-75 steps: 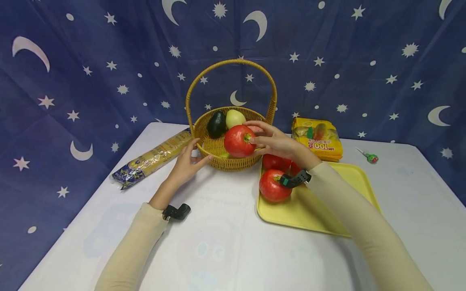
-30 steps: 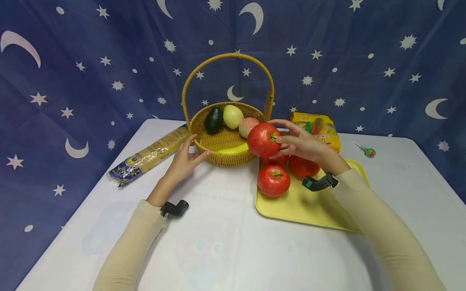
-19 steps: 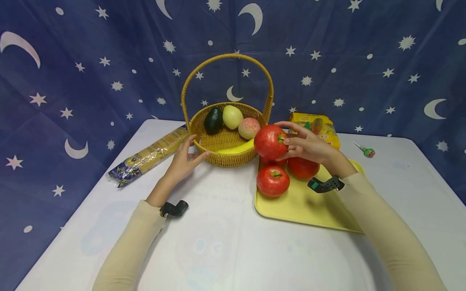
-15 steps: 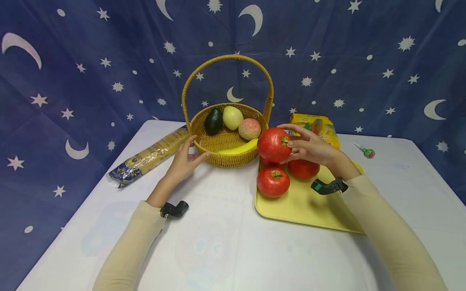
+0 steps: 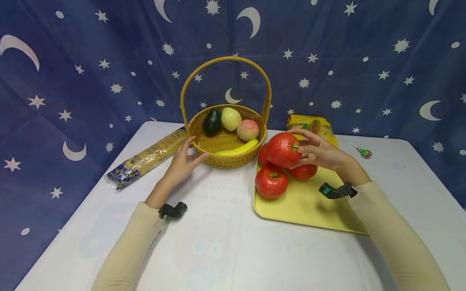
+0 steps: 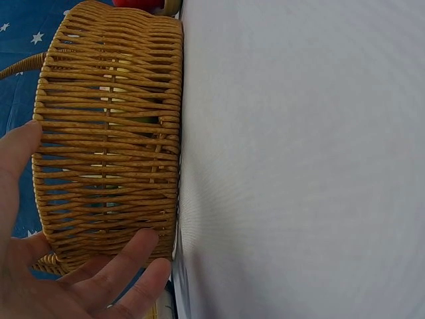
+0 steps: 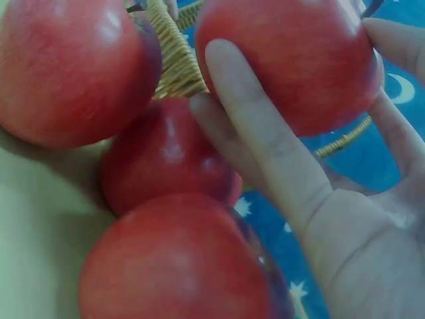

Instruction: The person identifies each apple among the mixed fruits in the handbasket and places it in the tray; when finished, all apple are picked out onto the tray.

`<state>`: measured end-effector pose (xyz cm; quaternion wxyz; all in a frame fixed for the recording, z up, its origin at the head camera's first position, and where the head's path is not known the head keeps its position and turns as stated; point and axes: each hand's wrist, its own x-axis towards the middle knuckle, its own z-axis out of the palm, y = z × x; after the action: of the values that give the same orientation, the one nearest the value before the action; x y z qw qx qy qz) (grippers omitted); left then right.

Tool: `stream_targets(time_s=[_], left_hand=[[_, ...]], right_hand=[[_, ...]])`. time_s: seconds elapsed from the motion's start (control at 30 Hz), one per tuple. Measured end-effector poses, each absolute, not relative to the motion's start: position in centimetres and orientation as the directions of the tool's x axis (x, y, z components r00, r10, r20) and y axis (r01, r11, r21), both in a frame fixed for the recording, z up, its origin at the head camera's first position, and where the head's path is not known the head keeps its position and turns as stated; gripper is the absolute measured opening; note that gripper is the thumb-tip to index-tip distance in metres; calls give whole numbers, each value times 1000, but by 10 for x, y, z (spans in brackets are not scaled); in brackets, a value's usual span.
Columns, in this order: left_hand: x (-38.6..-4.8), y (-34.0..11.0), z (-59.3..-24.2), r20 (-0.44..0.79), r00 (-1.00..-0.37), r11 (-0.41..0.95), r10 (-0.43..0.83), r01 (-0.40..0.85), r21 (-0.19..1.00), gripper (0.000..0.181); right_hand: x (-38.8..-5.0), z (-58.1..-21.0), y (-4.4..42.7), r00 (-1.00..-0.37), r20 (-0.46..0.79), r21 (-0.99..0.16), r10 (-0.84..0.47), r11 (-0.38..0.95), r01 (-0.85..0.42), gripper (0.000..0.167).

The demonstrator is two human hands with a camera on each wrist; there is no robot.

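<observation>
My right hand (image 5: 322, 152) holds a red apple (image 5: 283, 150) by its stem side, fingers and thumb spread around it. The apple is over the yellow tray's (image 5: 306, 206) far left part; whether it touches the apples below, I cannot tell. Three other red apples lie there, the front one (image 5: 271, 182) in plain sight, the others partly covered. My left hand (image 5: 180, 165) touches the wicker basket (image 5: 229, 163) at its front left, fingers extended; the left wrist view shows the thumb at the rim (image 6: 38, 166). Inside are an avocado (image 5: 212, 123), a pale yellow-green fruit (image 5: 231, 119), a pinkish peach (image 5: 248, 130) and a banana (image 5: 238, 149).
A long clear-and-blue packet of pasta (image 5: 149, 157) lies left of the basket. Behind the tray sits a yellow food package (image 5: 313, 128), partly hidden by the right hand. A lollipop (image 5: 365, 153) lies at the right. A dark blue star-patterned cloth (image 5: 145, 52) hangs behind the table.
The right hand has carried the apple from over the basket rightward and down to above the tray. The left hand stays at the basket's rim.
</observation>
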<state>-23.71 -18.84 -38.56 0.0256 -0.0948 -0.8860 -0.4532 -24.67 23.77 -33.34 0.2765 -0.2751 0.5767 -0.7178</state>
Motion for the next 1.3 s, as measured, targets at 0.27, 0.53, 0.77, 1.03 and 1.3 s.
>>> stream_targets(time_s=[0.27, 0.53, 0.77, 1.03, 1.3], left_hand=[[-236, -189, -385, 138, -980, 574, 142, 195, 796, 83], [-236, -188, -385, 129, -981, 567, 143, 188, 802, 84], [-235, -187, -384, 133, -981, 567, 144, 192, 801, 83], [-236, -187, -385, 135, -981, 569, 140, 191, 800, 83], [-236, -188, -385, 128, -980, 567, 153, 193, 801, 84]], right_hand=[[-240, -331, 254, -676, 97, -976, -730, -203, 78, 52], [-232, -332, 274, -698, 75, -979, -712, -184, 83, 53], [-227, -335, 288, -698, 81, -979, -711, -190, 79, 56], [-218, -335, 297, -691, 62, -981, -720, -171, 91, 56], [-211, -342, 304, -666, 37, -984, -745, -143, 106, 52]])
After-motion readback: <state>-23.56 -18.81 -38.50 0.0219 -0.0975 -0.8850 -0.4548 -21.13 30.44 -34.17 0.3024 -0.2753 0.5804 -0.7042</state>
